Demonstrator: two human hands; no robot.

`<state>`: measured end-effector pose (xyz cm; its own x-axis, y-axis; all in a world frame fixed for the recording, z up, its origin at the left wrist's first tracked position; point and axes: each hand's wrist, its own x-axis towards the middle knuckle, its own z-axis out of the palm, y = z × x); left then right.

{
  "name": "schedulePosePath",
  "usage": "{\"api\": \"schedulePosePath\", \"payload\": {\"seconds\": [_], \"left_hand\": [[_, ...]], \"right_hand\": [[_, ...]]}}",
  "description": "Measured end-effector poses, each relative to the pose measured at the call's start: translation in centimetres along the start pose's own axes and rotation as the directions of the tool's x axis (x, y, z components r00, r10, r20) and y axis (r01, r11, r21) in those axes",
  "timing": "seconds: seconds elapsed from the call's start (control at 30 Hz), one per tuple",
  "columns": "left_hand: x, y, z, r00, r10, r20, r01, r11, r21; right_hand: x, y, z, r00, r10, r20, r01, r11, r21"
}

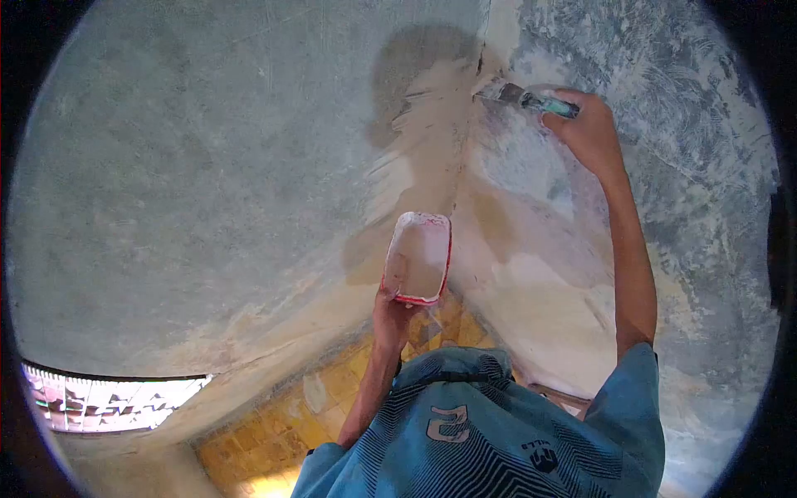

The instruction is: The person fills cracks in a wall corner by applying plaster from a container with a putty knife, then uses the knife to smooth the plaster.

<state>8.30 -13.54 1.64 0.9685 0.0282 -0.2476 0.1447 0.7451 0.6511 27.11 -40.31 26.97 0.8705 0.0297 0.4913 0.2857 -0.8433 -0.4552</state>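
My left hand (392,319) grips the lower end of a red plastic tub (449,257), its inside coated with pale filler. The tub is tilted so its open side faces me. In my right hand (588,129) is a putty knife (548,104) with a greenish handle, raised to the upper right of the tub. Its blade, smeared with filler, touches the wall close to the corner seam (462,158). A dark crack (481,58) runs up the seam above the blade. Fresh beige filler (432,124) spreads along the left side of the seam.
A grey wall (191,166) stands on the left and a patchy, white-smeared wall (664,100) on the right. Yellow-orange floor tiles (274,423) lie below. At lower left is a bright barred window (108,398). My shadow falls over the corner.
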Motion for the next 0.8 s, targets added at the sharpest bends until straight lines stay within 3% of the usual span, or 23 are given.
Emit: {"api": "schedulePosePath", "payload": {"seconds": [0.13, 0.23, 0.33, 0.43, 0.53, 0.63, 0.8], "left_hand": [[-0.5, 0.0, -0.8, 1.0, -0.005, -0.029, 0.005, 1.0, -0.006], [-1.0, 0.2, -1.4, 0.998, 0.002, -0.056, -0.001, 1.0, 0.006], [-1.3, 0.5, -1.8, 0.999, -0.003, -0.052, 0.004, 1.0, 0.021], [-1.6, 0.5, -2.2, 0.999, 0.021, -0.041, -0.021, 1.0, 0.003], [-1.8, 0.7, -2.4, 0.999, 0.024, -0.033, -0.024, 1.0, -0.008], [-2.0, 0.6, -2.5, 0.998, 0.041, -0.054, -0.041, 0.999, 0.004], [-2.2, 0.4, -3.3, 0.995, 0.045, -0.094, -0.044, 0.999, 0.016]], "right_hand": [[1.5, -0.7, -0.3, 0.999, 0.018, 0.036, -0.018, 1.0, 0.007], [2.9, -0.9, -0.6, 0.998, -0.057, 0.013, 0.057, 0.998, -0.02], [4.0, -2.4, -1.3, 1.0, -0.013, 0.012, 0.013, 0.997, -0.073], [6.0, -2.0, -1.1, 0.989, -0.149, 0.004, 0.147, 0.974, -0.17], [8.3, -4.2, -2.7, 0.964, -0.058, 0.258, 0.102, 0.982, -0.161], [8.8, -8.9, -4.0, 0.972, 0.041, 0.229, -0.072, 0.989, 0.129], [16.3, -9.9, -3.9, 0.942, -0.144, 0.304, 0.213, 0.954, -0.209]]}}
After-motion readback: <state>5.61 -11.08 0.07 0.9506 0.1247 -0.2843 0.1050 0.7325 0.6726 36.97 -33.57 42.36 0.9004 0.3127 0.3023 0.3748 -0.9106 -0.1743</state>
